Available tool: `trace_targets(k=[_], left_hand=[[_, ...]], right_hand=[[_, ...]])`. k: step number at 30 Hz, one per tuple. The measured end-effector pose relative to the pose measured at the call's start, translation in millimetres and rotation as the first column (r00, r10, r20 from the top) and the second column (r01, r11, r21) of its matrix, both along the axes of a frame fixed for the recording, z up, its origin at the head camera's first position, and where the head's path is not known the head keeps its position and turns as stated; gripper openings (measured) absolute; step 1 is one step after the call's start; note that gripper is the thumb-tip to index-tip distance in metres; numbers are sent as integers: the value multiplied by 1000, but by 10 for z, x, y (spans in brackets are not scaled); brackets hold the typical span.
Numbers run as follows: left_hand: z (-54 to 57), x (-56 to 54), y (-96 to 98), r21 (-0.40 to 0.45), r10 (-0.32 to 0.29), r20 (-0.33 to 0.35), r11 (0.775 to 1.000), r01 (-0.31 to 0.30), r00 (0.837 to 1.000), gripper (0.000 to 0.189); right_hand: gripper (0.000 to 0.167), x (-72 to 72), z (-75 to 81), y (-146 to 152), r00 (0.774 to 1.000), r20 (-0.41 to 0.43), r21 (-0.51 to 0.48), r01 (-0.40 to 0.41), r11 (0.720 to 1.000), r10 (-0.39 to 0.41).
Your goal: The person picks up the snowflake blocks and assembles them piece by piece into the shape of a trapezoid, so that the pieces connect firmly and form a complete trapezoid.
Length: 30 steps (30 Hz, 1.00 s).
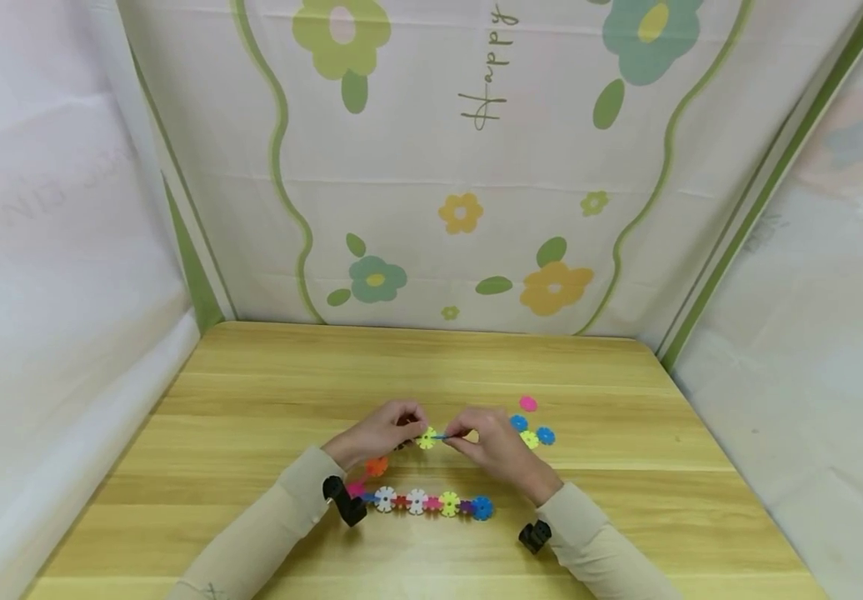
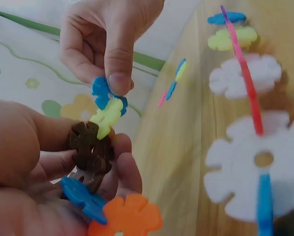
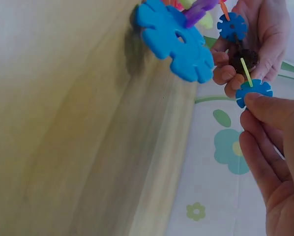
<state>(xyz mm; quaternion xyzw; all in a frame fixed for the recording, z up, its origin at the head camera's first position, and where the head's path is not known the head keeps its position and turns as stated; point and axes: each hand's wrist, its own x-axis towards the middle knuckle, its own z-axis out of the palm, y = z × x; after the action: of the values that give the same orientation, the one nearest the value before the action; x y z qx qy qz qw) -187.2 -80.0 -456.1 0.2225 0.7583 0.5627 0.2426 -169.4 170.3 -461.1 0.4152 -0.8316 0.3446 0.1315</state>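
Observation:
A chain of colourful notched plastic flower discs bends round on the table, its lower row running from white discs (image 1: 385, 499) to a blue end disc (image 1: 481, 508). My left hand (image 1: 386, 432) holds the chain's other arm by its brown discs (image 2: 84, 140). Beyond the brown ones, a yellow disc (image 1: 426, 437) stands out between the two hands. My right hand (image 1: 487, 442) pinches a blue disc (image 3: 255, 91) between thumb and fingers, with its slots engaged at the yellow disc's edge. An orange disc (image 2: 130, 216) and another blue disc (image 2: 83, 199) hang below the left palm.
Loose discs lie to the right of my right hand: a pink one (image 1: 527, 404), a yellow one (image 1: 529, 439) and two blue ones, one of them (image 1: 546, 436) farthest right. A flower-printed cloth (image 1: 461, 167) rises behind the wooden table (image 1: 596, 367).

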Motion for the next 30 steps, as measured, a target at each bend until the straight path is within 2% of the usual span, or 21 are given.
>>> trace_targets(k=[4, 8, 13, 17, 21, 26, 30], left_hand=[[-18, -12, -19, -7, 12, 29, 1000, -12, 1000, 20], [-11, -28, -24, -20, 11, 47, 1000, -10, 999, 22], [1, -57, -50, 2, -5, 75, 1000, 5, 997, 25], [9, -87, -64, 7, -32, 83, 999, 31, 996, 31], [16, -114, -60, -13, -52, 80, 999, 53, 995, 35], [32, -136, -31, -37, -65, 75, 997, 68, 995, 42], [49, -157, 7, -35, -77, 79, 996, 80, 994, 40]], right_hand=[[6, 30, 36, 27, 995, 91, 59, 32, 998, -37], [13, 45, 107, 161, 980, 171, 118, 78, 990, -98], [20, 2, 165, 447, 966, 179, 179, 153, 972, -185], [18, -47, 170, 709, 953, 164, 231, 213, 949, -254], [12, -58, 159, 950, 930, 210, 270, 240, 932, -300], [22, -15, 138, 1201, 884, 295, 320, 266, 909, -363], [24, 31, 102, 1325, 868, 308, 354, 276, 894, -390]])
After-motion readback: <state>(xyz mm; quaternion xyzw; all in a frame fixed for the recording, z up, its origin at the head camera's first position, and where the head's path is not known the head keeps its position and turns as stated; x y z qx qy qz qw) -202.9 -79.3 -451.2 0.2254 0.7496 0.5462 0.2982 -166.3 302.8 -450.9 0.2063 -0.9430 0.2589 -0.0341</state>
